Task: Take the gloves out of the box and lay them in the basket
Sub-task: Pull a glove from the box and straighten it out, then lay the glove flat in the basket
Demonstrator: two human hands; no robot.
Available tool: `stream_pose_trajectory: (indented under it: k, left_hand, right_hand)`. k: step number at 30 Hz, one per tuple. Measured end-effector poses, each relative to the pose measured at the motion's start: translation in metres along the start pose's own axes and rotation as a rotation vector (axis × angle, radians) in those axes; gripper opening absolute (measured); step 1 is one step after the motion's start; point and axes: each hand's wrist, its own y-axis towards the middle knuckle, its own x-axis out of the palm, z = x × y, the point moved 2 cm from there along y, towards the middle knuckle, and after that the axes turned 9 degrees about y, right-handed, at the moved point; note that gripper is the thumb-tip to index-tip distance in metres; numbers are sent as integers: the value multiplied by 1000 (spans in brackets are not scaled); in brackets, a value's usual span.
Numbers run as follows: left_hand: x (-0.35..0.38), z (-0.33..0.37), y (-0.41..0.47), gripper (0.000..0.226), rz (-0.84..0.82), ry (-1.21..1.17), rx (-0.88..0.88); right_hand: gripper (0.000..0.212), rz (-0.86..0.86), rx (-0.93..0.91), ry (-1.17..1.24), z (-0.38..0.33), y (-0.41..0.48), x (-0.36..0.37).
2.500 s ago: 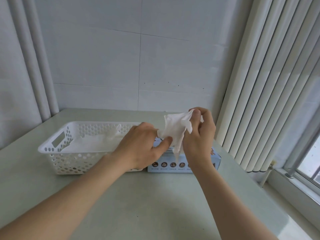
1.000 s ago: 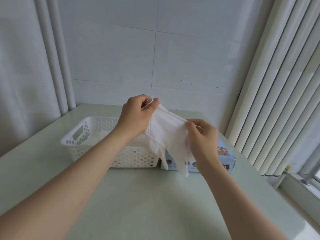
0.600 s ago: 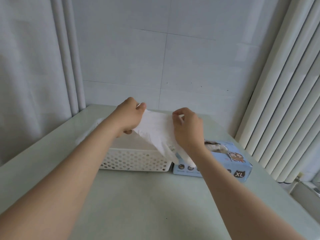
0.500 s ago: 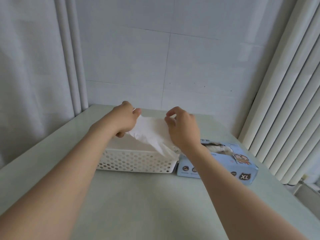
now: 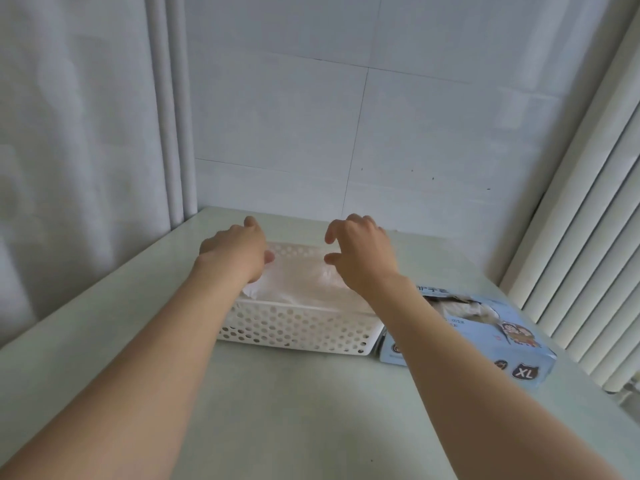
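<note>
Glove (image 5: 304, 285) is lying in the basket (image 5: 294, 327), spread flat-ish w/ its long axis running left-right along the basket's length. Can't tell which end the fingers point, it's too crumpled and pale.

Left hand (image 5: 235, 251) is over the basket's left end w/ fingers bent down out of sight, so can't tell if it's got hold of the glove. Right hand (image 5: 363, 254) hovers above the right end, fingers loosely curled & spread, holding nothing.

Box (image 5: 485, 323) sits just right of the basket on the tabletop (image 5: 277, 410), XL on the front, more gloves showing thru the top opening.
</note>
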Motion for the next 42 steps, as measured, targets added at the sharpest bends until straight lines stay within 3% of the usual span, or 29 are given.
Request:
stream_pose_trajectory:
  k: [3,6,10,16,18,21,24,29,31,36,42]
  left_hand:
    - [-3,2,-1,55,50,89,122]
    - [-4,8,3,25,33,52,320]
    - [-5,26,-10,44,-221,57,450]
    - [9,36,-11,61,-344,132,420]
    - [5,36,-11,55,-294,109,408]
    - [-6,47,-14,29,-93,24,438]
    - [-18,68,-26,20,116,-186,534]
    - [-16,116,-67,27,112,-376,791]
    - [-5,129,-76,29,114,-324,861]
    - [22,146,-82,35,306,-41,920]
    - [30,151,-85,45,260,94,937]
  right_hand:
    - [19,-37,15,141,-1,-11,-8]
    - [26,-246,25,228,-3,-28,-7]
    - [46,-358,58,219,1,-37,-5]
    - [41,-258,115,254,-1,-41,-3]
    - [38,-120,127,251,0,-39,-9]
    - [38,45,205,229,14,-39,-25]
    - [40,57,309,183,44,-46,-39]
    - [33,-10,467,8,92,-81,-58]
    - [36,-31,491,-37,103,-90,-63]
    - [34,-67,490,-100,116,-98,-63]
    - [24,-82,443,-184,124,-99,-53]
